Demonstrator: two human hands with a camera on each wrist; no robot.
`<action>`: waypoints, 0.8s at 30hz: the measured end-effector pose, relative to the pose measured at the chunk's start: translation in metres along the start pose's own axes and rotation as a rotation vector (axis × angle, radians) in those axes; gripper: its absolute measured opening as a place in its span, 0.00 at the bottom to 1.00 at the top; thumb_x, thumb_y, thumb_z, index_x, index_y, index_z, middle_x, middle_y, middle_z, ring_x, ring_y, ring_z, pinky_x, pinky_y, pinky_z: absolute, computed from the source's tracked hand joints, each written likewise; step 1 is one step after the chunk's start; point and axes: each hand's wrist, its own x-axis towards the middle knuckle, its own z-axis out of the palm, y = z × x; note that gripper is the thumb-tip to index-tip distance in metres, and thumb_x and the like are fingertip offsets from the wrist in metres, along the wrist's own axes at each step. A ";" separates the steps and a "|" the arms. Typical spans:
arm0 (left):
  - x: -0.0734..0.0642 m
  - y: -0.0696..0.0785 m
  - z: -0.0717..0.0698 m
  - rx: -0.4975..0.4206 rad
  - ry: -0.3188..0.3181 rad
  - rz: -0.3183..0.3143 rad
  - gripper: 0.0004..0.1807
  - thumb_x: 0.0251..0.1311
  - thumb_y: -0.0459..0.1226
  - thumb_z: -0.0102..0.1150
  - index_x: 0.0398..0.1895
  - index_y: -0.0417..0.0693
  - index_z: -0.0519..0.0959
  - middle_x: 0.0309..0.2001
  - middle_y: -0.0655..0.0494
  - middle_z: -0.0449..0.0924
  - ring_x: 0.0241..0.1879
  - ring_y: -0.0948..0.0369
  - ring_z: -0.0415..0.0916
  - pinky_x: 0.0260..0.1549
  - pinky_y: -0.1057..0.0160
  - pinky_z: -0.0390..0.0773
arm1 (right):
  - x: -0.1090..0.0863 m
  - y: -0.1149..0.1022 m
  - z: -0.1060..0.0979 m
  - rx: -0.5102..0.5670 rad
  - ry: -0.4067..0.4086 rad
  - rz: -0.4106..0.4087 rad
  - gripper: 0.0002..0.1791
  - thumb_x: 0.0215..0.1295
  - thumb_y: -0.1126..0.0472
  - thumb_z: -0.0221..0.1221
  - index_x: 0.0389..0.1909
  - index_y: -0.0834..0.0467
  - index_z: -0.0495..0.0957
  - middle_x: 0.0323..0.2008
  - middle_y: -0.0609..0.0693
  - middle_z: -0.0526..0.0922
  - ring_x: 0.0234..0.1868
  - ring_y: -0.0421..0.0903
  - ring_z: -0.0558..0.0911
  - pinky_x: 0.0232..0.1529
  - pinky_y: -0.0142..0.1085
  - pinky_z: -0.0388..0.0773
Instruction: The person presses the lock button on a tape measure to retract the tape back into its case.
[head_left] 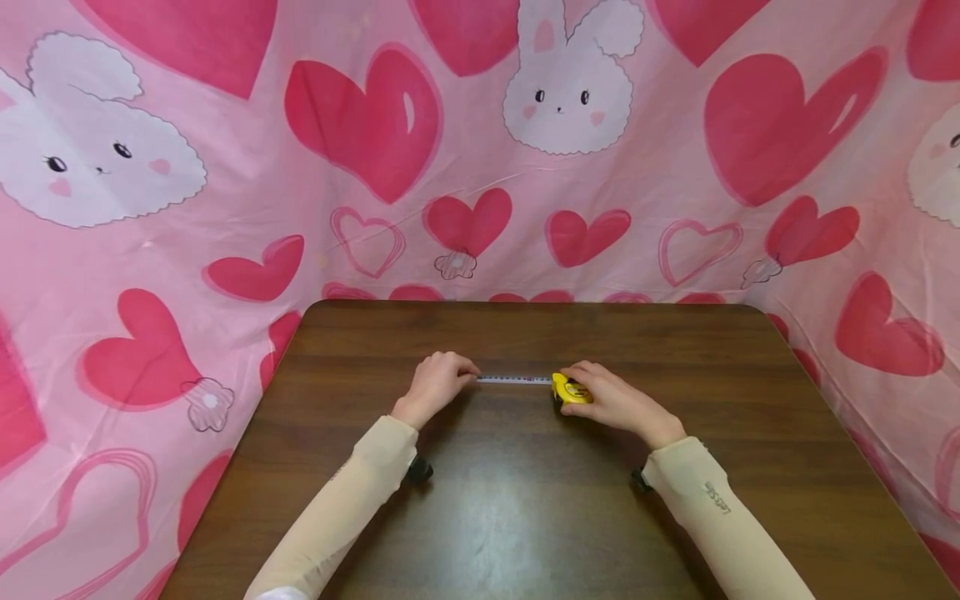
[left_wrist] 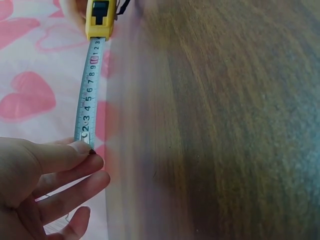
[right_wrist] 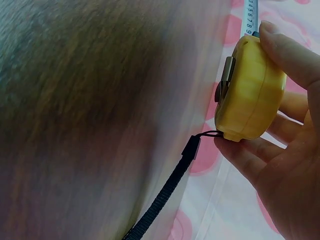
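Note:
A yellow tape measure (head_left: 573, 390) is held in my right hand (head_left: 618, 402), with the thumb and fingers around its case. Its white blade (head_left: 516, 380) is drawn out to the left, roughly level. My left hand (head_left: 438, 385) pinches the blade's end between thumb and fingers. In the left wrist view the printed numbers on the blade (left_wrist: 89, 90) run past a red 10 near the case (left_wrist: 100, 20). From the case hangs a black wrist strap (right_wrist: 167, 190), seen in the right wrist view.
Both hands are over a dark brown wooden table (head_left: 487, 517). Behind and beside it hangs a pink cloth (head_left: 465, 150) printed with hearts and rabbits. Black wrist cameras (head_left: 420, 471) sit under the beige sleeves (head_left: 367, 475).

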 end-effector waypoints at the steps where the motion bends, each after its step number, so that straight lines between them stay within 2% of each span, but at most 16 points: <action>1: 0.000 0.000 0.000 0.001 0.001 0.001 0.07 0.67 0.37 0.69 0.44 0.51 0.92 0.43 0.55 0.91 0.40 0.56 0.84 0.45 0.52 0.84 | 0.000 0.000 0.000 -0.003 0.002 -0.004 0.38 0.66 0.48 0.71 0.70 0.62 0.73 0.64 0.58 0.76 0.59 0.54 0.76 0.65 0.55 0.75; 15: 0.001 0.008 0.003 -0.022 -0.013 -0.002 0.08 0.67 0.37 0.69 0.46 0.51 0.92 0.44 0.55 0.90 0.41 0.57 0.83 0.47 0.53 0.84 | 0.007 -0.007 0.004 -0.003 0.007 -0.019 0.37 0.65 0.48 0.71 0.69 0.62 0.73 0.63 0.58 0.77 0.59 0.54 0.77 0.65 0.54 0.76; 24: 0.002 0.009 0.006 -0.028 -0.007 0.030 0.08 0.68 0.37 0.68 0.46 0.50 0.92 0.44 0.55 0.90 0.39 0.58 0.83 0.44 0.54 0.84 | 0.010 -0.010 0.006 -0.001 -0.001 -0.016 0.37 0.66 0.46 0.71 0.70 0.61 0.73 0.63 0.56 0.77 0.59 0.52 0.76 0.65 0.53 0.76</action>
